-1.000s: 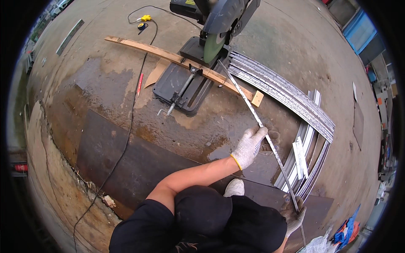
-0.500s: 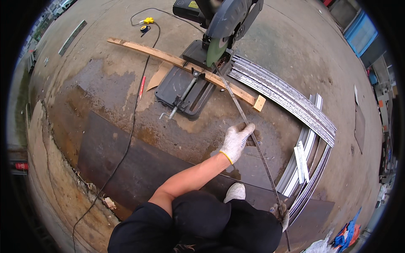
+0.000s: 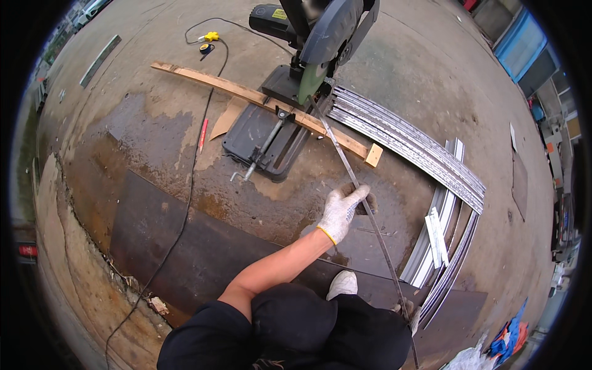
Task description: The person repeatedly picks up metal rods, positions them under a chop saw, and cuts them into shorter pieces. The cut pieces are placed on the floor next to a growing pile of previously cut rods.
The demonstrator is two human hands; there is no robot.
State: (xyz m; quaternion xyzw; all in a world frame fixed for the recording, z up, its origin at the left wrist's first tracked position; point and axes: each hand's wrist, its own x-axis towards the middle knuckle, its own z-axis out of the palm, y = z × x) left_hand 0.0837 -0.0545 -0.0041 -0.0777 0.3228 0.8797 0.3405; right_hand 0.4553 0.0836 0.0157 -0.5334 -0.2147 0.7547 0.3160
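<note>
My left hand (image 3: 343, 213), in a white knitted glove with a yellow cuff, is closed round a long thin metal strip (image 3: 383, 246). The strip slants from beside my right knee up to the cut-off saw (image 3: 330, 37), its far end at the foot of the green cutting disc (image 3: 313, 81). Lower down, my right hand (image 3: 408, 310), also gloved and partly hidden by my knee, grips the same strip near its other end. Between my left hand and the saw's black base (image 3: 246, 134), a wooden batten (image 3: 216, 81) lies across the base under the strip.
Long silvery metal profiles (image 3: 407, 145) lie stacked right of the saw, with short white offcuts (image 3: 436, 237) nearer me. A black cable (image 3: 190, 185) runs along the left. Dark sheet metal (image 3: 166, 222) covers wet ground. A red marker (image 3: 203, 134) and tape measure (image 3: 206, 48) lie left.
The whole view has shifted slightly. Both hands keep their hold on the metal strip, and its far end remains beside the disc.
</note>
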